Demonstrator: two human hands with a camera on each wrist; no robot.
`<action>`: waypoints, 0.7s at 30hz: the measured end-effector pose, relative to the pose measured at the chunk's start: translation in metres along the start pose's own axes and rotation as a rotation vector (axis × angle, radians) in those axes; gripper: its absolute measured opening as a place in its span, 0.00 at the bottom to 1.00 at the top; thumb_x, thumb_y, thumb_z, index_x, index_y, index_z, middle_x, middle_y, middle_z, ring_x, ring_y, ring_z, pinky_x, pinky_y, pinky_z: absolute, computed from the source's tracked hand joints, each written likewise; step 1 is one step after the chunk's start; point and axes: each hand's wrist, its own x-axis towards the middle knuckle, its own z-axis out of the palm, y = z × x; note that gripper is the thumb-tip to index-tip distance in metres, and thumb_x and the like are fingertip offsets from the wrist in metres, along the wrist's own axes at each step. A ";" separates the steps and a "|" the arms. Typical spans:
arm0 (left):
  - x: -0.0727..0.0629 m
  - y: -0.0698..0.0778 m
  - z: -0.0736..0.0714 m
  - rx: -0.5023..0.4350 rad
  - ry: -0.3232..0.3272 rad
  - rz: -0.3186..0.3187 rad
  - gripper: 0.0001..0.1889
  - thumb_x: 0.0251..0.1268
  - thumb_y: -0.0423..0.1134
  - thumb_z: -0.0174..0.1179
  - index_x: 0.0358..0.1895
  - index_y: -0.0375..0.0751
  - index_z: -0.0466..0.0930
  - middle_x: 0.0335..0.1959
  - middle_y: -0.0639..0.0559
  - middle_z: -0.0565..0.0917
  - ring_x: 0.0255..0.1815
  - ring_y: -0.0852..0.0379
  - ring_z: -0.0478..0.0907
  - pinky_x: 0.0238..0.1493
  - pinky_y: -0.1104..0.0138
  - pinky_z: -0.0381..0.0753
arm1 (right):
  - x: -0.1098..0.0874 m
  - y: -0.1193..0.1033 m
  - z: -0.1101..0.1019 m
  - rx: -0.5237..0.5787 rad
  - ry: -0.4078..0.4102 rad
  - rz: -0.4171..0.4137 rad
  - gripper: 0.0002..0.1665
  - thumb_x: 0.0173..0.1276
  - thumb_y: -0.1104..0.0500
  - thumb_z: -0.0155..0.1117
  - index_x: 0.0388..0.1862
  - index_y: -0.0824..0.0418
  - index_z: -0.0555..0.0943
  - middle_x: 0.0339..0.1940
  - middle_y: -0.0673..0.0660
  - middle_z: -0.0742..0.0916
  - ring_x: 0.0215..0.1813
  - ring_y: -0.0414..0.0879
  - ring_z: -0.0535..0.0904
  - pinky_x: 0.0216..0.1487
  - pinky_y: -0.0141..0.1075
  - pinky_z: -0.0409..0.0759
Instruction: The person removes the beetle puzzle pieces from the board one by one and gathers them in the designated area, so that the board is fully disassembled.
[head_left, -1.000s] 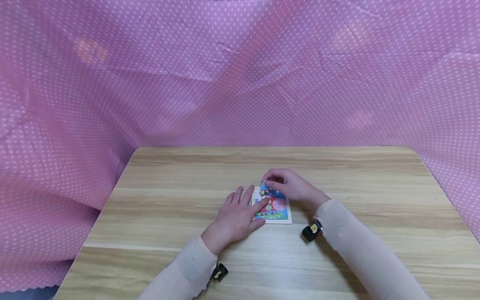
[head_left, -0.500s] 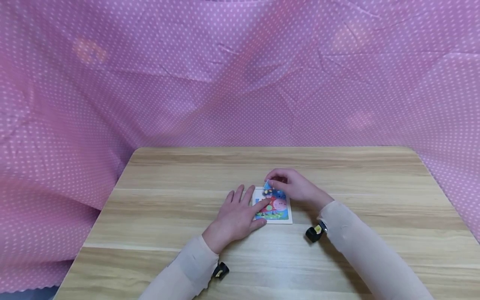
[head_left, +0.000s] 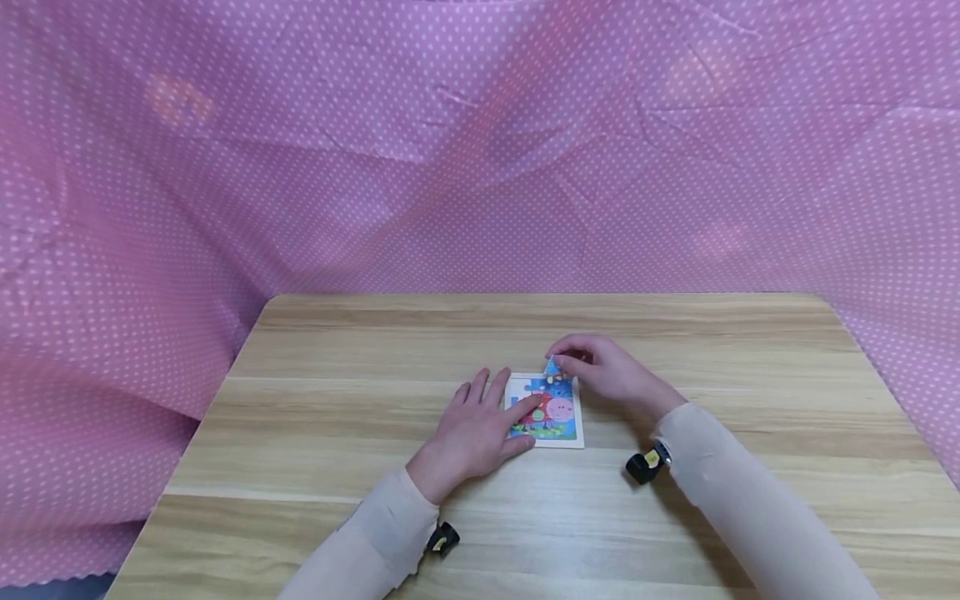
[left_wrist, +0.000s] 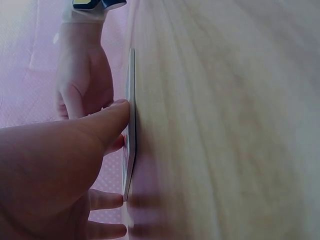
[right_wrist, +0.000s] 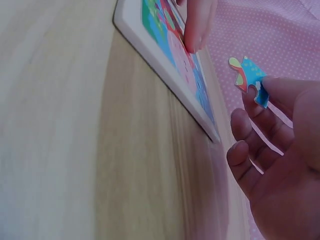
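Note:
A jigsaw puzzle (head_left: 558,427) with a pink cartoon pig in red lies in a white-rimmed tray on the table. Across its left side rests my left hand (head_left: 468,425), fingers spread, index finger and thumb on the picture. Between thumb and fingertips my right hand (head_left: 611,371) pinches a puzzle piece (right_wrist: 252,77), blue with some yellow and red, above the tray's far right corner. That piece is clear of the tray in the right wrist view. A pale area shows at the puzzle's upper left, beside my left fingers. The tray's edge (left_wrist: 132,125) appears side-on in the left wrist view.
The wood-grain table (head_left: 360,350) stretches out on all sides of the tray. Behind and beside it hangs a pink dotted cloth (head_left: 480,167). A black wrist camera (head_left: 444,540) sits at the left wrist, another black camera (head_left: 645,465) at the right.
My right hand has moved right with the puzzle piece, from over the puzzle's upper middle to its far right corner, uncovering more of the picture. The left hand has barely shifted.

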 end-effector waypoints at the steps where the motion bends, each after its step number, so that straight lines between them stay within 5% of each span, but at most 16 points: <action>1: 0.000 0.000 0.000 0.000 -0.001 0.000 0.34 0.81 0.70 0.48 0.86 0.78 0.56 0.90 0.40 0.53 0.89 0.31 0.53 0.84 0.39 0.62 | 0.000 0.001 -0.001 -0.004 0.003 0.000 0.16 0.86 0.53 0.59 0.64 0.53 0.86 0.51 0.52 0.89 0.50 0.49 0.80 0.52 0.40 0.81; 21: 0.002 0.001 -0.002 -0.007 -0.008 -0.002 0.34 0.81 0.69 0.51 0.85 0.81 0.55 0.90 0.39 0.53 0.89 0.31 0.54 0.84 0.38 0.62 | -0.010 0.011 -0.022 -0.054 0.071 0.023 0.16 0.86 0.54 0.60 0.64 0.54 0.88 0.55 0.53 0.90 0.50 0.50 0.79 0.49 0.38 0.80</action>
